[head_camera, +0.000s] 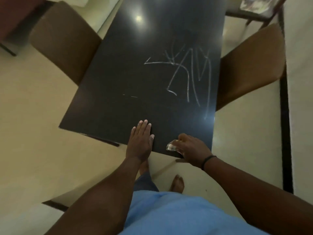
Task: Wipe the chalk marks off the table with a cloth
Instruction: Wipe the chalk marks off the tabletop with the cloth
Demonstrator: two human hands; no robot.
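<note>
a person's left hand [139, 141] rests flat on the dark table [118, 78] while the right hand [191, 148] grips a small, apparently soft cloth [171, 146] at the near edge, chalk marks [188, 75] well beyond.

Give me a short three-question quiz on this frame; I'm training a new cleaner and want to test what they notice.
1. True or false: the left hand lies flat on the table.
2. Which hand holds the cloth? A) left B) right C) neither
3. Fill in: the chalk marks lie nearer the chair on the person's ____ side.

Key
1. True: its fingers are straight, at the near edge.
2. B: the right hand grips it at the near edge; the marks are not yet wiped.
3. Right: they sit toward the brown chair on that side.
</note>
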